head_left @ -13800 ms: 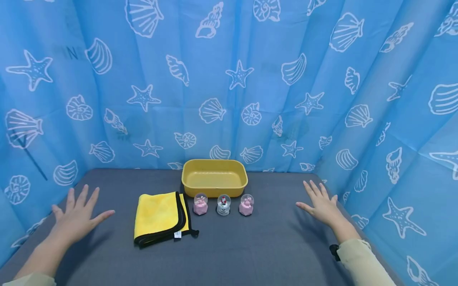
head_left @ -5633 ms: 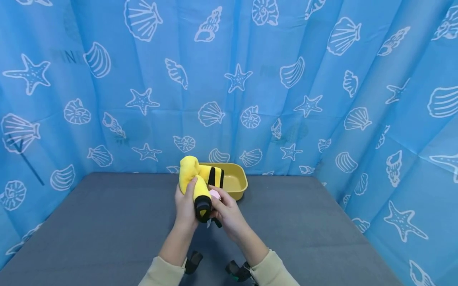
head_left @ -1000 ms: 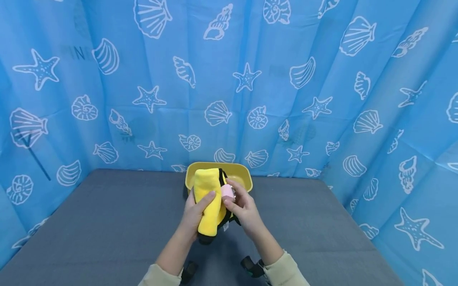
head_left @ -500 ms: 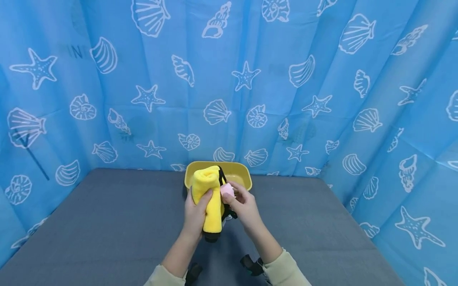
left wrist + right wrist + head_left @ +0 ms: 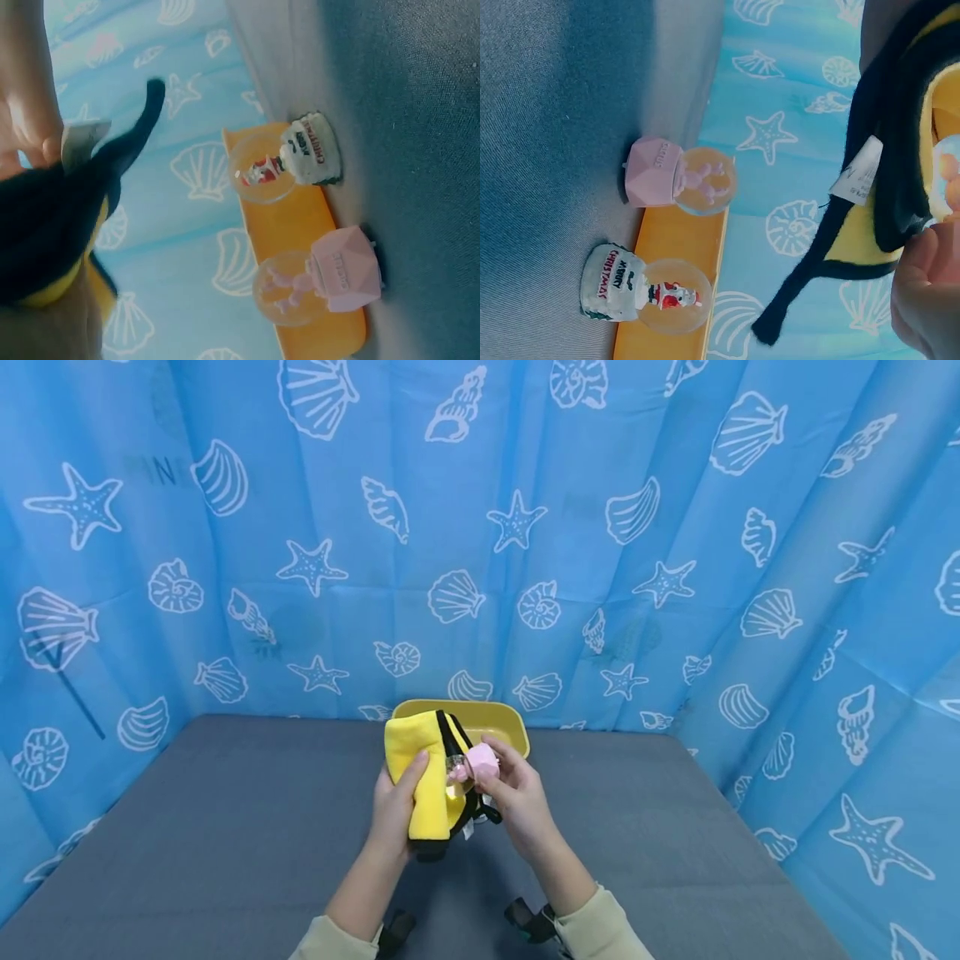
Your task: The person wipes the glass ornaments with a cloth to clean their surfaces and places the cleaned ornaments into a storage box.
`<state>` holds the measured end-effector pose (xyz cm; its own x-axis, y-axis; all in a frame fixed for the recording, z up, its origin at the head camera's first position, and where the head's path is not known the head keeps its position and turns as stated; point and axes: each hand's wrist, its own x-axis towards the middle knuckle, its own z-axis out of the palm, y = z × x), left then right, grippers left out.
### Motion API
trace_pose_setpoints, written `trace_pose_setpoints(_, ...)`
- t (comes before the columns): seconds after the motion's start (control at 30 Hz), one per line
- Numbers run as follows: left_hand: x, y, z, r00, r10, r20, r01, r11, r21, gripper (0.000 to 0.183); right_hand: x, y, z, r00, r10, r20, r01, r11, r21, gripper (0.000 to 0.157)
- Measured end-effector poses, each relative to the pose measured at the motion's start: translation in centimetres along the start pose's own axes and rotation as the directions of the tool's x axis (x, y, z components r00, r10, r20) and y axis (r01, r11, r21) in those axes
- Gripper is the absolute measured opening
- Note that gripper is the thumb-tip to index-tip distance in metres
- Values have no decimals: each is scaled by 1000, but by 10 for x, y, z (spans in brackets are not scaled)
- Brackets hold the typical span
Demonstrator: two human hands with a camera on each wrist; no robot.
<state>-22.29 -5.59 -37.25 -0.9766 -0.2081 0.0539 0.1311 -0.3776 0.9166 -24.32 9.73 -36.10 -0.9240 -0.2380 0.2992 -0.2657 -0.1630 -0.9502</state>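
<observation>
My left hand grips a folded yellow towel with black edging, thumb lying across its front. The right hand pinches a small snow globe by its pink faceted base, fingers above and thumb below. Its clear dome points left against the towel, a pink figure inside. Both hands are raised over the table, in front of the yellow tub. In the right wrist view the held globe's dome shows at the right edge, beside the towel's black border.
Two more snow globes stand on the grey table, hidden in the head view: a white-based Christmas one and a pink-based one. Behind them is the yellow tub. A blue shell-patterned curtain encloses the back and sides.
The towel and one pink globe, on the table at first, are now in my hands. Over the last second the towel shifted left and the globe's dome came into sight.
</observation>
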Motion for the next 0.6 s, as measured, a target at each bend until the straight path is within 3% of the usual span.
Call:
trace_pose_setpoints(0.13,-3,-1,4,994,-41,98,44,999,-28,56,-1,3,-1,990,-122,70,123,992,-20,49)
trace_pose_setpoints(0.23,-3,-3,7,993,-32,117,38,998,-55,56,-1,6,-1,978,-171,115,178,983,-48,53)
trace_pose_setpoints(0.33,-2,-5,10,997,26,78,-19,997,-80,56,-2,5,2,987,-136,88,145,984,-100,57)
trace_pose_setpoints(0.47,-3,-7,13,995,101,17,-100,991,-87,56,-2,5,8,998,-64,-16,59,977,-205,58)
trace_pose_setpoints(0.6,-5,-7,16,990,143,-13,-144,986,-79,55,-3,5,15,996,-58,-74,38,970,-242,54)
